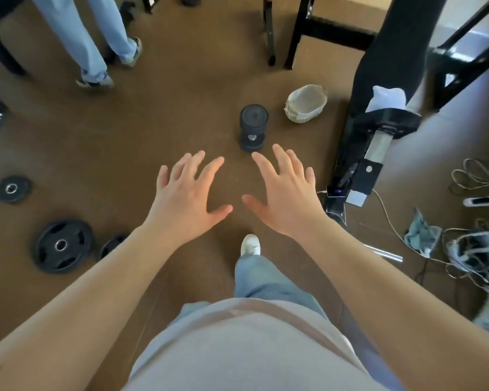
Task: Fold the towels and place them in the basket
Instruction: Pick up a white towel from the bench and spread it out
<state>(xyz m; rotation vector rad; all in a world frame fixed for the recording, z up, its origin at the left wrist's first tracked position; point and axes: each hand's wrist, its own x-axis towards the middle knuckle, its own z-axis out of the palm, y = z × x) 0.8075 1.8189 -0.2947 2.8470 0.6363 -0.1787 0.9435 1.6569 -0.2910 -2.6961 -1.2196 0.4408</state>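
My left hand (187, 193) and my right hand (285, 193) are stretched out side by side over the brown floor, palms down, fingers spread, holding nothing. A pale woven basket (305, 104) stands on the floor ahead and to the right of my right hand, and looks empty. A white towel (386, 98) lies draped on the black weight bench (378, 66) just right of the basket. A crumpled blue-grey cloth (422, 235) lies on the floor at the right.
A black dumbbell (253, 127) stands on end just beyond my right hand. Weight plates (62, 245) (12, 189) lie at the left. Another person's legs (96, 46) stand at the back left. Cables and shoes (477, 258) clutter the right side.
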